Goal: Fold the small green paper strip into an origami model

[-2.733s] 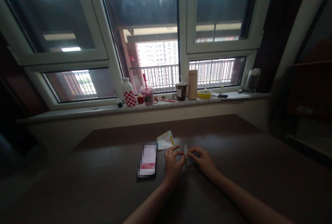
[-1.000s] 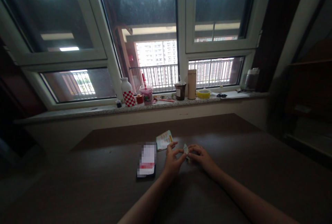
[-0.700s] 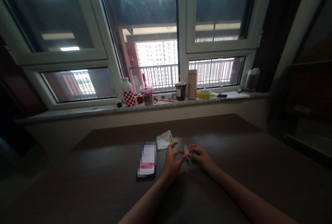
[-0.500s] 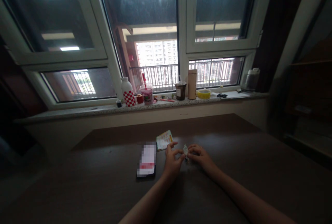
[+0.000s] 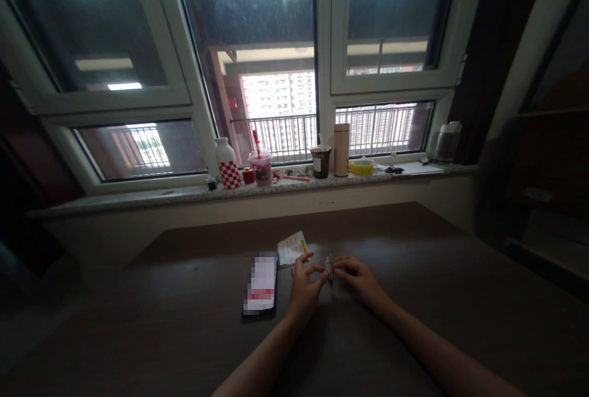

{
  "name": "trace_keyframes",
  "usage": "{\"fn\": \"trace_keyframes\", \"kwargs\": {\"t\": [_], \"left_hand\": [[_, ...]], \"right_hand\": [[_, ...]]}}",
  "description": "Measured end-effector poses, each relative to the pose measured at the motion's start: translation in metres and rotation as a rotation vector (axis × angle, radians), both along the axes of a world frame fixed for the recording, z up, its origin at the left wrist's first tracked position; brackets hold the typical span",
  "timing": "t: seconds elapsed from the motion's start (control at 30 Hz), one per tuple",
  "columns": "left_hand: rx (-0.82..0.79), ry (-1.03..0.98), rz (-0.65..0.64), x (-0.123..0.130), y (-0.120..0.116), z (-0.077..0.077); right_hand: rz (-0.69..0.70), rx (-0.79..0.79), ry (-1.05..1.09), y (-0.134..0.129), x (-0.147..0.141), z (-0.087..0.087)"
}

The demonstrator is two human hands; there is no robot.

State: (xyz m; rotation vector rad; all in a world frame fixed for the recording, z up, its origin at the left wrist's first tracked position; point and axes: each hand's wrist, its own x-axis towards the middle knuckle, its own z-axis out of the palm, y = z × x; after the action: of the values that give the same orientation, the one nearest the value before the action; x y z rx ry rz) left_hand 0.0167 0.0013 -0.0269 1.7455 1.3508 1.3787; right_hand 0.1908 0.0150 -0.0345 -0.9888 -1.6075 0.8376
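Between my two hands, a little above the dark table, is a small pale, patterned flat piece (image 5: 329, 264), seen almost edge-on; its kind is too small to tell. My left hand (image 5: 305, 289) pinches its left side between thumb and forefinger, with the other fingers raised and apart. From the right, the thumb and fingertips of my right hand (image 5: 363, 279) close on its other edge. Just beyond my left hand lies a printed card or leaflet (image 5: 291, 248), partly covered by my fingers. A phone (image 5: 261, 283) with a blurred screen lies left of that hand.
The brown table (image 5: 193, 335) reaches toward the window. Along the stone sill stand a checkered bottle (image 5: 229, 167), a pink drink cup (image 5: 260, 169), a dark cup (image 5: 321, 162), a tan flask (image 5: 341, 150), yellow tape (image 5: 361, 167), scissors (image 5: 394, 170) and a clear jug (image 5: 448, 141).
The small pale piece has turned, its broad face now showing less and its edge more. My right hand has shifted very slightly to the right; my left hand stays nearly in place.
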Motion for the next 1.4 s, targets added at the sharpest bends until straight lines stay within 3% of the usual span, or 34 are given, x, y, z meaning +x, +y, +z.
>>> {"fn": "trace_keyframes", "kwargs": {"t": [0.3,0.53,0.97,1.2,1.4], "left_hand": [[0.058,0.004,0.022,0.001,-0.005,0.005],[0.127,0.032,-0.151,0.007,-0.015,0.012],[-0.023,-0.016,-0.090,0.006,-0.015,0.012],[0.015,-0.060,-0.096,0.004,-0.012,0.007],[0.036,-0.085,-0.097,0.004,-0.012,0.008]], "right_hand": [[-0.039,-0.035,-0.017,-0.005,-0.003,0.004],[-0.101,-0.067,0.082,-0.009,-0.007,0.004],[-0.089,-0.073,0.105,-0.016,-0.009,0.014],[-0.052,-0.085,0.084,-0.020,-0.008,0.020],[-0.080,-0.076,0.083,-0.015,-0.009,0.014]]}}
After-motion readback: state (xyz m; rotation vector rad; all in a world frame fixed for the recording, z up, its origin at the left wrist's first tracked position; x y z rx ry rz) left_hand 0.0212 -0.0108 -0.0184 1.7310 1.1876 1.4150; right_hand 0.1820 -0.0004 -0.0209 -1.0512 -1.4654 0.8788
